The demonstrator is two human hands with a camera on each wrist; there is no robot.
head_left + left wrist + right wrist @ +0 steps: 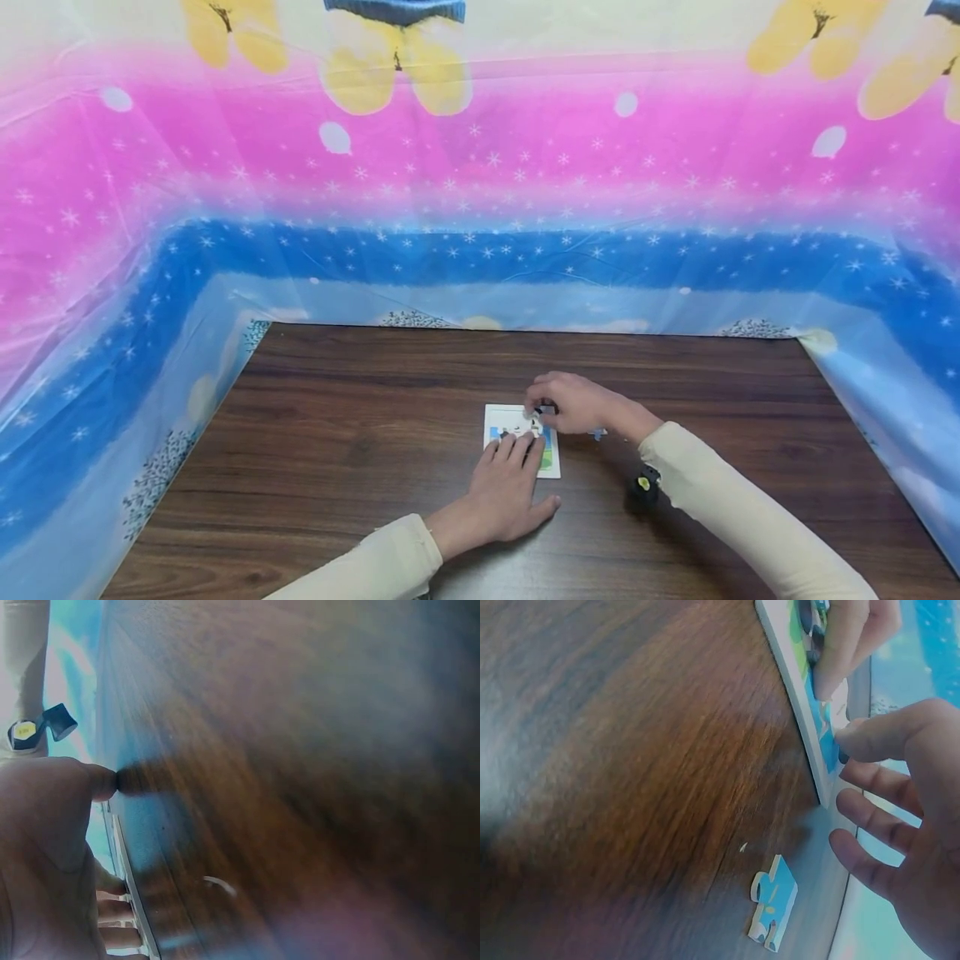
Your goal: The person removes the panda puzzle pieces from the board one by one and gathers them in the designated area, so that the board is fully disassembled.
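A jigsaw puzzle board (pixel 553 472) with a white border and a blue, white and green picture lies on the table. My left hand (pixel 508 492) lies flat over its near part, the spread fingers resting on the picture and the thumb out to the right. At the board's far right corner my right hand (pixel 573 404) pinches a puzzle piece (pixel 844 756) between thumb and fingers, right at the picture; most of that piece is hidden by the fingers. A loose blue puzzle piece (pixel 774 900) lies on the table beside the board, partly behind the right wrist in the head view.
The dark wooden table (pixel 360 417) ends at the back against a patterned pink and blue cloth (pixel 480 183), which also hangs along both sides. A small black device with a yellow spot (pixel 645 483) sits at the right wrist.
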